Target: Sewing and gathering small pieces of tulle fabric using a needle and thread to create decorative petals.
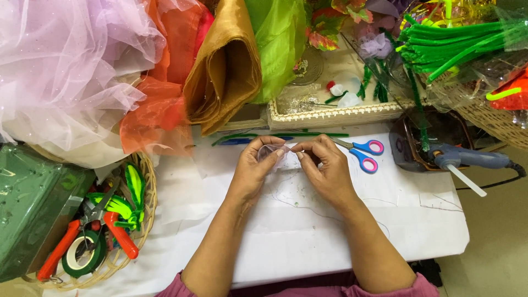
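Both hands meet over the far middle of the table, which is covered in white paper. Left hand has its fingers curled in, thumb and fingertips pinched on a small piece of sheer pale fabric; right hand is likewise nearly closed, its fingertips pinching the same piece from the other side — the two sets of fingertips almost touch. The fabric is held just above the paper, near the far edge, and how it is folded cannot be told.

Going left to right: at the left edge a wicker basket holds orange-handled pliers, a roll of green tape and bright green strips, with a green wrapped block just beside it. Beyond the far left corner lie heaps of pale pink tulle, orange fabric, gold fabric and lime green fabric. Along the far edge, just past the hands, lie thin green stems. Scissors with blue and pink handles lie just right of the right hand. Behind them stands a shallow tray with a lace-trimmed rim. At the far right corner a blue glue gun rests — its nozzle on a dark holder, its clear stick pointing over the edge. Above it lies a bundle of green pipe cleaners.
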